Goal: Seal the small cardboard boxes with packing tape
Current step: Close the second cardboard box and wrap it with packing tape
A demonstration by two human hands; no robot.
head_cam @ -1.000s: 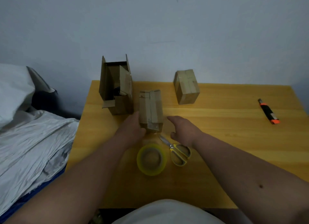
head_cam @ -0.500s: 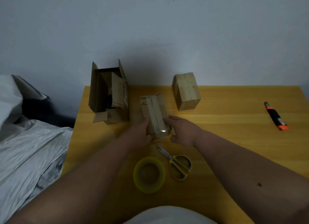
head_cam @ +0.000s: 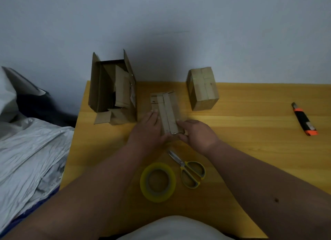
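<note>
Both hands — left hand (head_cam: 150, 126), right hand (head_cam: 195, 134) — have closed on the small box (head_cam: 166, 112), seemingly smoothing its tape — sealing nearly finished.

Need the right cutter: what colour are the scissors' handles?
Yellow with grey inner lining, on the scissors; the head view shows them.
</note>
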